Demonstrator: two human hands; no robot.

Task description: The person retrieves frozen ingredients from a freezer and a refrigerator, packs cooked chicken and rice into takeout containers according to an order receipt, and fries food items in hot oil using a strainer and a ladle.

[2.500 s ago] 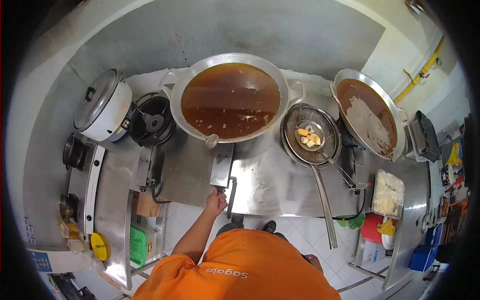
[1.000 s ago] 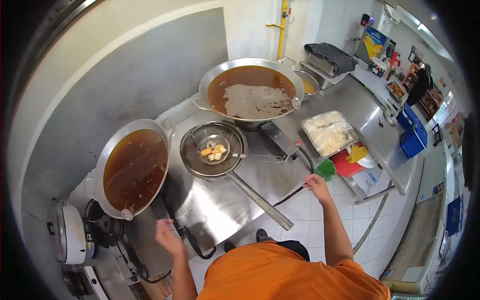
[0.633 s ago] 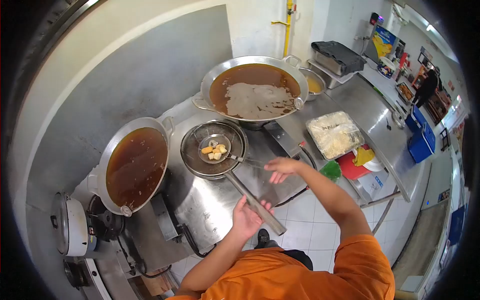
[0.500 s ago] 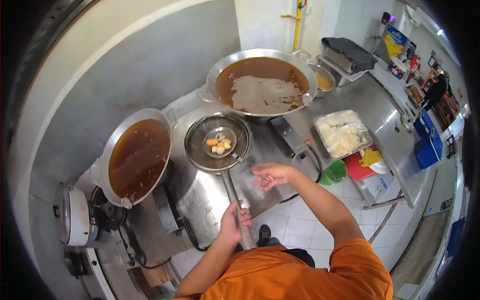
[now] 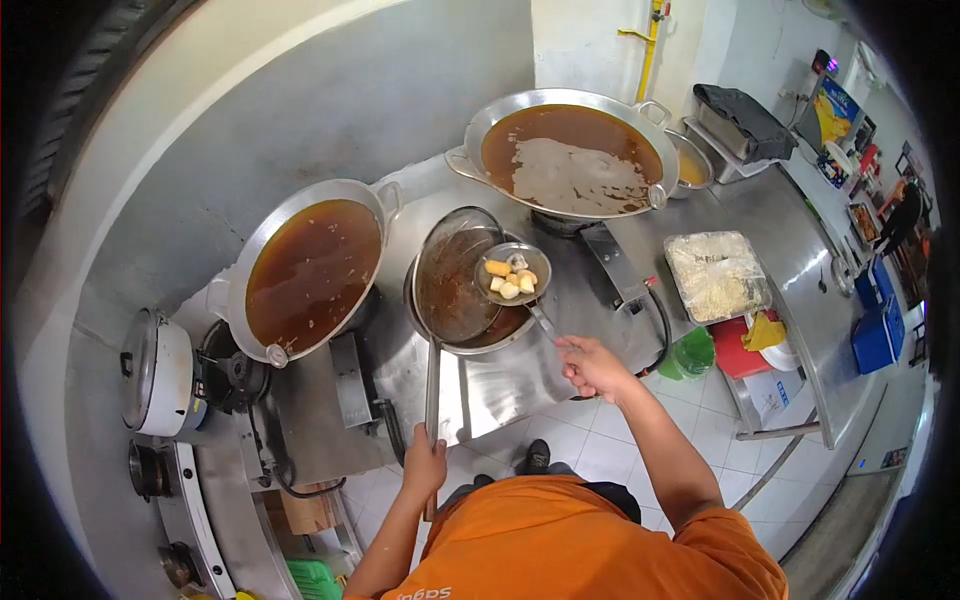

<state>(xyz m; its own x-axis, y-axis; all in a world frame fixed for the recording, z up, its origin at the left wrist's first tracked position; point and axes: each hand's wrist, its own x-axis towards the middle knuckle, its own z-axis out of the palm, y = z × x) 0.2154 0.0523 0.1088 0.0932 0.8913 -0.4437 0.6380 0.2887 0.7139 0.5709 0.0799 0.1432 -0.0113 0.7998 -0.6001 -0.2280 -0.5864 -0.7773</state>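
My left hand (image 5: 425, 462) is closed around the long handle of a large mesh strainer (image 5: 455, 295). The strainer sits tilted over the left part of a metal pot (image 5: 484, 349), whose interior partly shows. In my right hand (image 5: 592, 368) is the handle of a small strainer (image 5: 541, 270), held over the pot's right side. Several pale and golden food pieces (image 5: 512, 285) lie in the small strainer, close beside the large one's rim.
Two wide pans of brown oil stand on the steel counter: the left pan (image 5: 315, 270) and the back pan (image 5: 570, 160). A tray of pale crumbs (image 5: 717, 277), a green container (image 5: 688, 352) and a bowl (image 5: 692, 165) are to the right. A white pot (image 5: 160, 375) stands at left.
The small strainer has come out of the large strainer, lifted to the right by my right hand. The large strainer has tilted and shifted, uncovering part of the pot. The view has shifted too.
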